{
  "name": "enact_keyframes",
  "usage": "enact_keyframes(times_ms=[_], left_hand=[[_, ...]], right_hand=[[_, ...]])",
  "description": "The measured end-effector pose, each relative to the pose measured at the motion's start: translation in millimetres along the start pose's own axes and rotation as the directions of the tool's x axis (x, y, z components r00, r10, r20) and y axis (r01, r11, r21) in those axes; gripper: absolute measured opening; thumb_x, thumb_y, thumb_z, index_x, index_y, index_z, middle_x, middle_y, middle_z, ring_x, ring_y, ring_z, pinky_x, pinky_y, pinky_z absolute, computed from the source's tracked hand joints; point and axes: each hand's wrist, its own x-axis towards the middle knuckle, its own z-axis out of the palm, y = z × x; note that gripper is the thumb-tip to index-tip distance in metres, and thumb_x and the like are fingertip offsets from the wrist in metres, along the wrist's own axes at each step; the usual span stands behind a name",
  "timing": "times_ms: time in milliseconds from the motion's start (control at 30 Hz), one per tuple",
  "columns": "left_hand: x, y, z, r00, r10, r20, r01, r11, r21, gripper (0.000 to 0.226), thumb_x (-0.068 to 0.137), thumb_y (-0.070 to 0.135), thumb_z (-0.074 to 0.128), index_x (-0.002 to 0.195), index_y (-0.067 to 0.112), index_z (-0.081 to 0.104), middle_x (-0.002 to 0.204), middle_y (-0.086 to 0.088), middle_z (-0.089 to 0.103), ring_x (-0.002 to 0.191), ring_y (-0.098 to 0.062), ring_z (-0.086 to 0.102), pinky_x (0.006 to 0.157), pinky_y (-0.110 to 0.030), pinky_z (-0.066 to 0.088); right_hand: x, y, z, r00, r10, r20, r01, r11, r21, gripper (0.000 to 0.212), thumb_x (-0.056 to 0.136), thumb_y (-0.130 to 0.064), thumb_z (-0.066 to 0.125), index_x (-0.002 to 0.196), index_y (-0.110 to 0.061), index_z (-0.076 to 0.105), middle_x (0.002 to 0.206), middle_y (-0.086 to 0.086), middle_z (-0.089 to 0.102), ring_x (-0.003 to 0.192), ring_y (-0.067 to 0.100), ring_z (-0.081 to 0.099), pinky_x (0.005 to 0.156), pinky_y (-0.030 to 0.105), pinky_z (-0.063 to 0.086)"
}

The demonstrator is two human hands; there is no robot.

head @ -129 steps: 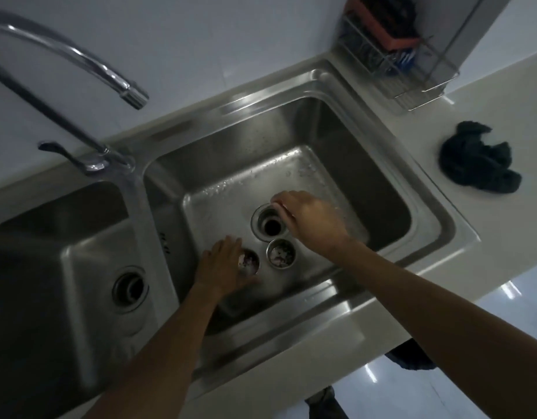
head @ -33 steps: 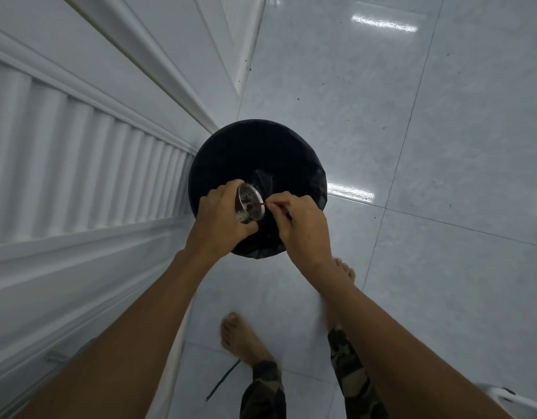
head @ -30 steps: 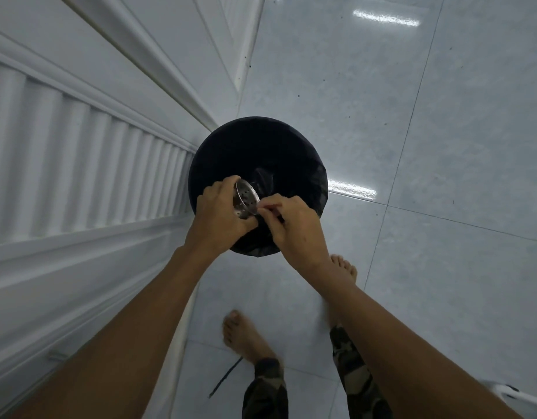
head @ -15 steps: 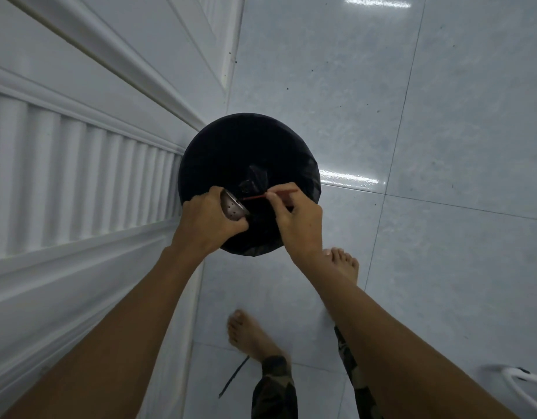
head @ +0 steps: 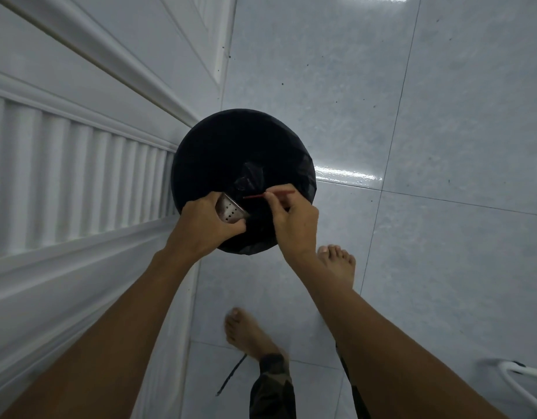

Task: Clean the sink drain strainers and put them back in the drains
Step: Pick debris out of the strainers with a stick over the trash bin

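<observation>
The left hand (head: pixel 206 226) hides most of the strainer (head: pixel 231 209); the bin (head: pixel 240 140) is dark inside.

Perforated steel strainer (head: pixel 231 210) (tipped sideways)

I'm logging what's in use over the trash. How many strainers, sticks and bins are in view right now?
1 metal strainer, gripped by the left hand
1 red stick, pinched by the right hand
1 black bin, below both hands
Total: 3
</observation>
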Motion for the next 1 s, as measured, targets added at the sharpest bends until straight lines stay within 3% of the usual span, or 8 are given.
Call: enact_keyframes(times_ms=[133,300,400,467,600,767,900,1000], left_hand=[[1,-3,0,1.0,-0.011,-0.012,0.011,0.999,-0.034,0.046,0.074,0.05,0.085,0.106,0.026,0.063,0.086,0.02,0.062,0.076,0.002,0.06,0.057,-0.005,0.04],[4,-8,-2,0.999,-0.014,0.039,0.016,0.998,-0.059,0.051,0.072,0.049,0.088,0.11,0.023,0.067,0.102,0.004,0.065,0.088,-0.006,0.062,0.068,-0.013,0.044],[6,-11,-7,0.999,0.002,0.034,0.0,0.998,-0.066,0.056,0.074,0.046,0.088,0.119,0.021,0.067,0.11,0.001,0.067,0.098,-0.016,0.066,0.08,-0.025,0.056],[4,-10,-7,0.999,0.042,0.034,-0.039,0.996,-0.084,0.059,0.074,0.045,0.089,0.123,0.021,0.066,0.113,0.001,0.068,0.103,-0.017,0.066,0.088,-0.033,0.059],[5,-8,-6,0.999,0.039,-0.008,-0.04,0.993,-0.109,0.067,0.073,0.037,0.091,0.131,0.019,0.063,0.12,-0.002,0.066,0.109,-0.019,0.064,0.092,-0.033,0.056],[5,-9,-4,0.997,0.062,-0.041,-0.066,0.992,-0.105,0.066,0.072,0.039,0.091,0.13,0.022,0.063,0.12,-0.001,0.065,0.108,-0.019,0.065,0.096,-0.037,0.055],[3,-8,-4,0.996,0.049,-0.071,-0.056,0.993,-0.102,0.066,0.072,0.037,0.091,0.13,0.021,0.065,0.12,-0.001,0.067,0.109,-0.019,0.065,0.099,-0.045,0.057],[3,-10,-6,0.996,0.059,-0.067,-0.066,0.991,-0.114,0.066,0.072,0.034,0.092,0.131,0.018,0.065,0.12,-0.001,0.068,0.111,-0.019,0.064,0.1,-0.046,0.055]], right_hand=[[1,-4,2,0.972,-0.056,0.229,0.049,0.998,0.033,0.01,0.096,-0.022,0.069,0.103,-0.017,0.075,0.095,-0.009,0.076,0.088,-0.001,0.07,0.084,0.012,0.054],[7,-2,-3,0.998,-0.067,-0.007,0.067,0.997,-0.032,0.011,0.097,-0.022,0.068,0.105,-0.016,0.074,0.094,-0.008,0.075,0.087,0.002,0.07,0.082,0.009,0.053],[7,-4,0,0.983,-0.112,0.144,0.111,0.994,0.012,0.011,0.096,-0.025,0.069,0.103,-0.018,0.075,0.092,-0.011,0.075,0.087,-0.004,0.069,0.081,0.006,0.052],[5,-4,5,0.969,-0.112,0.219,0.128,0.99,-0.056,0.012,0.097,-0.026,0.068,0.104,-0.019,0.074,0.094,-0.008,0.075,0.085,-0.001,0.069,0.082,0.01,0.054],[14,-6,-2,0.988,-0.153,0.009,0.152,0.975,-0.164,0.012,0.099,-0.027,0.065,0.106,-0.02,0.072,0.093,-0.006,0.073,0.086,0.007,0.067,0.081,0.024,0.059],[5,-11,2,0.94,-0.222,0.26,0.276,0.941,-0.195,0.013,0.099,-0.028,0.064,0.106,-0.021,0.073,0.092,-0.004,0.073,0.086,0.01,0.067,0.081,0.03,0.059],[10,-7,-6,0.979,-0.204,0.026,0.204,0.949,-0.242,0.012,0.1,-0.029,0.063,0.107,-0.023,0.071,0.093,-0.007,0.072,0.086,0.006,0.061,0.079,0.022,0.056],[9,-6,-5,0.953,-0.236,0.19,0.274,0.94,-0.204,0.012,0.099,-0.029,0.065,0.106,-0.023,0.072,0.093,-0.006,0.073,0.085,0.007,0.065,0.08,0.026,0.059]])
